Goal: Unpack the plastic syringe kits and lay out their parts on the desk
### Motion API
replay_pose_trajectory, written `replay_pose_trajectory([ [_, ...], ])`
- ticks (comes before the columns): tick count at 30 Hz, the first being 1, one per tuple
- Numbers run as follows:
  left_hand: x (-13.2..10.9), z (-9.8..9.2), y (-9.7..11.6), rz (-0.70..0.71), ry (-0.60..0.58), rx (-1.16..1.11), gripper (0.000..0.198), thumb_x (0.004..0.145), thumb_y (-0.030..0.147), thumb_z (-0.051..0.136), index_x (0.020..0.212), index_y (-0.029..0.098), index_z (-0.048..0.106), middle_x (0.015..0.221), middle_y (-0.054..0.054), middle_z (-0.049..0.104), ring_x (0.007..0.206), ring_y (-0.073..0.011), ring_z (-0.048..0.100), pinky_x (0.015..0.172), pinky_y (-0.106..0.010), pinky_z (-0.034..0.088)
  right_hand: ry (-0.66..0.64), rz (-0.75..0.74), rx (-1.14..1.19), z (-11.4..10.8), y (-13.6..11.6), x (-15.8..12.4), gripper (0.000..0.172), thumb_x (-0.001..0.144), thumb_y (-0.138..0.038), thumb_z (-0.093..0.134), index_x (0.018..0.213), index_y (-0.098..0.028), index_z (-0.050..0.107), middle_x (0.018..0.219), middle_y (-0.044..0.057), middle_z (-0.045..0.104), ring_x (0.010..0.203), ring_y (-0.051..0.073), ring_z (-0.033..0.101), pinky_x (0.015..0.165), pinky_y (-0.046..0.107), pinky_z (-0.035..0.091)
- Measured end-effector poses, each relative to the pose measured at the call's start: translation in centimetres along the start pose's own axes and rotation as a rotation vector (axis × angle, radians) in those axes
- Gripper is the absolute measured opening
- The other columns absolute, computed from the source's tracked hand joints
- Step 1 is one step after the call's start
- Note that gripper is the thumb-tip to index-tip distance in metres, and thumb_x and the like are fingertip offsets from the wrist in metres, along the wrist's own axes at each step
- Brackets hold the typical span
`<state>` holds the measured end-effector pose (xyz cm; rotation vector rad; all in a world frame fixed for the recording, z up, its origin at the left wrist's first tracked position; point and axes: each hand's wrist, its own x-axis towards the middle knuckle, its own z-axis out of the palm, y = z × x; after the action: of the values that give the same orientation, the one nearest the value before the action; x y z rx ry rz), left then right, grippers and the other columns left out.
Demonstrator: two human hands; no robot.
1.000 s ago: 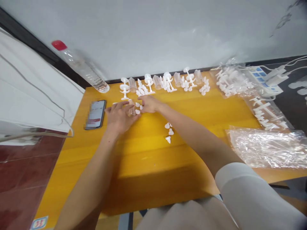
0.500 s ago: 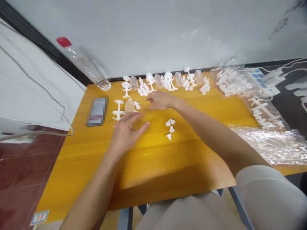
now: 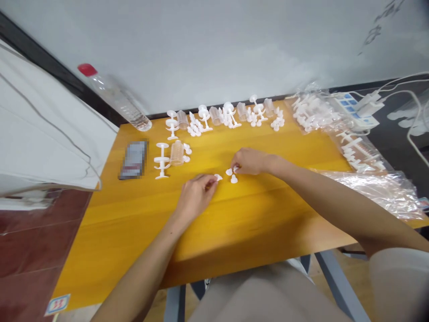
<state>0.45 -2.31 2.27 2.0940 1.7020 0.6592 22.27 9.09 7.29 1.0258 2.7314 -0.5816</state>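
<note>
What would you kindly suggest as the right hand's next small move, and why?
Probably pinch and lift the white piece nearest the right hand: its fingers are right there, while the left hand seems occupied, pinching a similar piece.

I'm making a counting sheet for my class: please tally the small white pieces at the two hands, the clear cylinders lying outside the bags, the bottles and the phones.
Small white pieces: 4
Clear cylinders: 5
Bottle: 1
Phone: 1
Total: 11
</note>
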Motion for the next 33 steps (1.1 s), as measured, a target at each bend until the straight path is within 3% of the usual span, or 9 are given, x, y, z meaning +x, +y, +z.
replay_pose_trajectory([
  [4, 1.8, -1.2, -2.1, -0.101, 0.043, -0.075, 0.029, 0.094, 0.043, 0.06, 0.101, 0.021, 0.077, 0.099, -0.008, 0.08, 0.082, -0.0231, 0.073, 0.077, -0.035, 0.055, 0.099, 0.053, 0.003, 0.0, 0.9, 1.1, 0.028, 0.09, -0.01, 0.062, 0.106, -0.015, 0.084, 0.108, 0.011, 0.081, 0.095, 0.021, 0.073, 0.081, 0.026, 0.045],
  [8, 3.9, -2.1, -4.2, -0.248, -0.143, -0.243, 0.038, 0.089, 0.054, 0.06, 0.088, 0.018, 0.074, 0.079, -0.004, 0.076, 0.07, -0.0193, 0.066, 0.064, -0.029, 0.048, 0.081, 0.032, -0.047, -0.4, 1.1, 1.4, 0.024, 0.088, -0.011, 0.061, 0.095, -0.014, 0.084, 0.1, 0.013, 0.08, 0.088, 0.021, 0.072, 0.074, 0.028, 0.041],
  [12, 4.6, -2.6, -5.3, -0.317, -0.263, -0.18, 0.045, 0.09, 0.059, 0.055, 0.08, 0.018, 0.072, 0.068, -0.001, 0.069, 0.062, -0.0175, 0.058, 0.058, -0.029, 0.041, 0.068, 0.047, -0.065, -0.6, 0.9, 1.6, 0.029, 0.097, -0.027, 0.057, 0.097, -0.012, 0.082, 0.102, 0.015, 0.08, 0.088, 0.022, 0.071, 0.071, 0.029, 0.039],
  [14, 4.3, -2.6, -5.2, -0.319, -0.234, -0.079, 0.043, 0.091, 0.056, 0.055, 0.087, 0.018, 0.075, 0.077, -0.003, 0.072, 0.07, -0.0202, 0.064, 0.064, -0.03, 0.046, 0.073, 0.111, -0.08, -0.7, 0.7, 1.9, 0.031, 0.097, -0.028, 0.057, 0.106, -0.011, 0.081, 0.108, 0.017, 0.079, 0.094, 0.024, 0.072, 0.074, 0.028, 0.041],
  [16, 3.9, -2.2, -4.7, -0.257, -0.137, 0.016, 0.039, 0.092, 0.045, 0.056, 0.11, 0.017, 0.076, 0.095, -0.006, 0.076, 0.079, -0.0221, 0.068, 0.075, -0.033, 0.051, 0.045, 0.162, -0.091, -0.7, 0.3, 2.3, 0.029, 0.093, -0.022, 0.061, 0.111, -0.009, 0.08, 0.112, 0.018, 0.078, 0.099, 0.025, 0.072, 0.076, 0.028, 0.042],
  [20, 3.7, -1.2, -3.3, -0.052, -0.001, 0.255, 0.055, 0.094, 0.029, 0.056, 0.149, 0.024, 0.06, 0.14, -0.013, 0.064, 0.088, -0.0233, 0.073, 0.088, -0.039, 0.056, 0.065, 0.161, 0.017, -0.9, -0.5, 3.3, 0.028, 0.088, -0.013, 0.063, 0.11, -0.01, 0.081, 0.112, 0.016, 0.079, 0.1, 0.024, 0.072, 0.079, 0.026, 0.045],
  [23, 4.6, -0.7, -2.8, -0.035, 0.003, 0.387, 0.052, 0.098, 0.031, 0.057, 0.149, 0.025, 0.061, 0.142, -0.013, 0.063, 0.099, -0.0287, 0.074, 0.09, -0.042, 0.057, 0.184, 0.182, 0.146, -0.6, -0.8, 4.5, 0.031, 0.089, -0.011, 0.064, 0.115, -0.013, 0.081, 0.118, 0.013, 0.078, 0.105, 0.021, 0.072, 0.084, 0.023, 0.047],
  [29, 7.9, 0.9, -2.2, 0.033, 0.026, 0.337, 0.058, 0.097, 0.035, 0.065, 0.153, 0.023, 0.055, 0.151, -0.013, 0.06, 0.12, -0.0324, 0.069, 0.1, -0.042, 0.055, 0.277, 0.237, 0.305, 0.4, 0.6, 6.0, 0.025, 0.087, -0.015, 0.072, 0.11, -0.017, 0.081, 0.112, 0.007, 0.08, 0.1, 0.017, 0.072, 0.086, 0.021, 0.049],
  [33, 10.7, 2.3, -0.9, -0.013, 0.076, 0.325, 0.042, 0.1, 0.035, 0.061, 0.139, 0.019, 0.068, 0.135, -0.017, 0.069, 0.118, -0.0338, 0.069, 0.099, -0.042, 0.054, 0.333, 0.326, 0.346, -0.1, 2.4, 5.7, 0.023, 0.088, -0.017, 0.072, 0.109, -0.014, 0.081, 0.107, 0.008, 0.08, 0.098, 0.017, 0.073, 0.086, 0.022, 0.051],
])
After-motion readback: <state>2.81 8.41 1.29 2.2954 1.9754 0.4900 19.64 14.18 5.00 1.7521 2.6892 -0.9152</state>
